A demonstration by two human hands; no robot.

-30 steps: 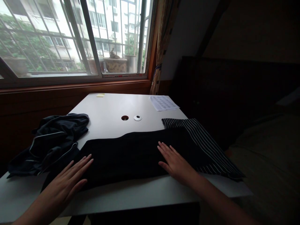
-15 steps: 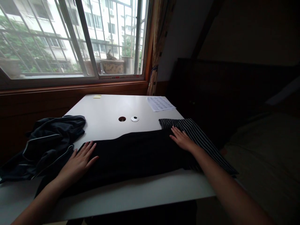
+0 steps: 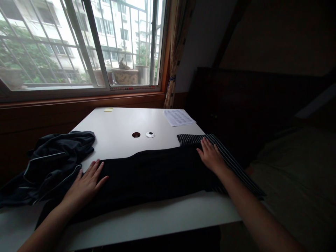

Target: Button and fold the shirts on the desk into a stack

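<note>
A long black garment point(image 3: 154, 175), probably trousers though its kind is not clear, lies flat across the white table. My left hand point(image 3: 88, 182) rests open on its left part, fingers spread. On the right end lies my right hand point(image 3: 211, 154), palm down and fingers stretched out, where the black cloth meets a black-and-white striped cloth point(image 3: 225, 152). The striped cloth reaches past the table's right edge. Left of my left hand sits a crumpled dark garment point(image 3: 52, 164) with pale piping.
The white table point(image 3: 118, 126) stands below a barred window point(image 3: 126, 42). Towards its back lie printed sheets point(image 3: 179, 117) and a yellow sticky note point(image 3: 108, 110). A round hole point(image 3: 136, 134) and a white cable-hole cover point(image 3: 150, 134) are mid-table. A curtain point(image 3: 172, 70) hangs beside the window.
My right hand has slid right across the black garment towards the striped cloth. My left hand has shifted very slightly left and stays on the fabric.
</note>
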